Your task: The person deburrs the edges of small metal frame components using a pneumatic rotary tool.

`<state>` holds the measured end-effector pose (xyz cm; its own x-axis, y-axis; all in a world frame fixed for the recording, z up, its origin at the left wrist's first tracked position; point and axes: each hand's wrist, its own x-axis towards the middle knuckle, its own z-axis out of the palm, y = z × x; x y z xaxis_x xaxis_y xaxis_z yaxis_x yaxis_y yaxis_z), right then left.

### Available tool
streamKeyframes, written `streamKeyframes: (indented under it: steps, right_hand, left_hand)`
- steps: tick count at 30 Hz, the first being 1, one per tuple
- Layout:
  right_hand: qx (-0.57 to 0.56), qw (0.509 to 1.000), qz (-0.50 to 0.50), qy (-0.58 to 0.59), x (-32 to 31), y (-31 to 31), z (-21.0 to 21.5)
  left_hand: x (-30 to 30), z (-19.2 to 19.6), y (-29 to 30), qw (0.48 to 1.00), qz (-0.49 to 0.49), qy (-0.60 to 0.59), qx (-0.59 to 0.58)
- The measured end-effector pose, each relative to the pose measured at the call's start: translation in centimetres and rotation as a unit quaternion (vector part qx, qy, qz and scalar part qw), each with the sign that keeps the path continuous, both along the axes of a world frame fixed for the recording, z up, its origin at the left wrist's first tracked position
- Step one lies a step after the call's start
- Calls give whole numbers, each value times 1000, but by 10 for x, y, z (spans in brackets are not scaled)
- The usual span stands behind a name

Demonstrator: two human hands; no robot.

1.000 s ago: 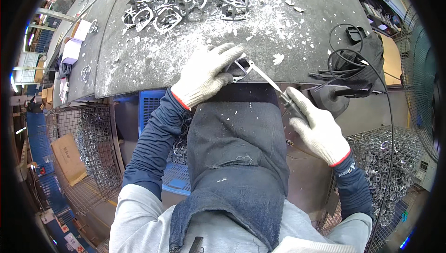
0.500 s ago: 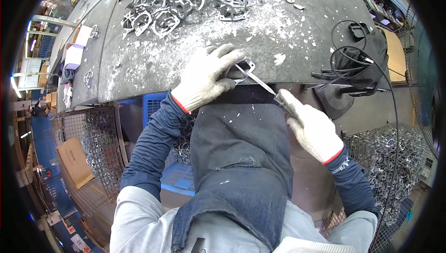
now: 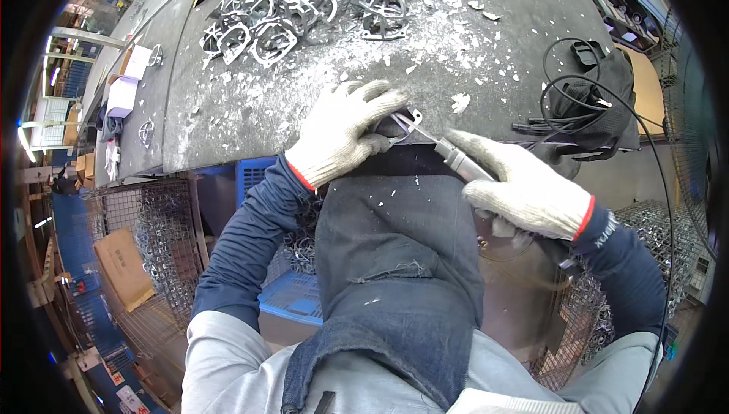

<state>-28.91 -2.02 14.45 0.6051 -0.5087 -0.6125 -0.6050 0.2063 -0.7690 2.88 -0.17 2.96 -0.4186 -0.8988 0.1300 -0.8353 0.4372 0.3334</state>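
Since the earlier frame little shifts: left hand (image 3: 345, 131) pins the part (image 3: 401, 121) at the bench (image 3: 228, 121) edge, right hand (image 3: 524, 186) grips the tool (image 3: 448, 152), its axis slanting up-left into it.

White knit gloves with red cuffs on both hands, navy sleeves, dark denim apron
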Motion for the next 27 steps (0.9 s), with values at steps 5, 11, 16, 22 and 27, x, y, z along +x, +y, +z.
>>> streamKeyframes:
  steps: [5,11,16,22,27]
  right_hand:
    - [-159,979,106,68,-3,-26,9]
    - [5,995,31,90,-2,-22,28]
    - [-19,995,44,83,4,-14,26]
    - [-73,994,-4,77,-12,20,-17]
    - [-263,964,-43,5,-40,53,-47]
  left_hand:
    - [5,1,-3,1000,-19,4,20]
    - [5,-3,-3,1000,-23,-9,14]
    - [7,-6,-3,999,-35,-6,5]
    - [3,-6,1,997,-12,82,-4]
    - [24,-9,-11,926,-9,352,134]
